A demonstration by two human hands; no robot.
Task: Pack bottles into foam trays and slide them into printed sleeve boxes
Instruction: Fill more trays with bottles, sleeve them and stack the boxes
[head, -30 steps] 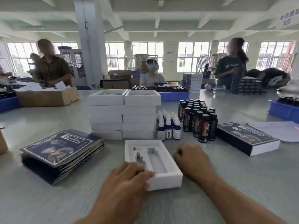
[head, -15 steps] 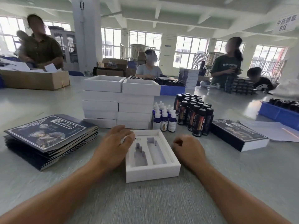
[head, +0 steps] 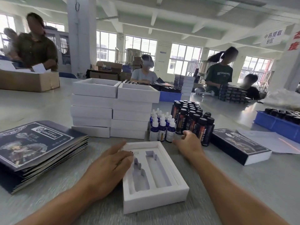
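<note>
Left of the left hand [head: 107, 168] lie flat printed sleeves [head: 35, 150]. That hand rests with straight fingers on the foam tray [head: 154, 197], whose two cavities hold nothing. Beyond it stand stacked white trays [head: 112, 109]. The right hand [head: 189, 144], fingers spread and holding nothing, reaches beside dropper bottles [head: 162, 129] and dark bottles [head: 193, 120]. Right of it lies a sleeved box [head: 240, 145].

Bright window daylight, soft shadows, motion blur, wide-angle bending at edges

Left hand [head: 107, 166] lies flat, fingers straight; right hand [head: 188, 144] reaches forward, fingers apparently spread.
</note>
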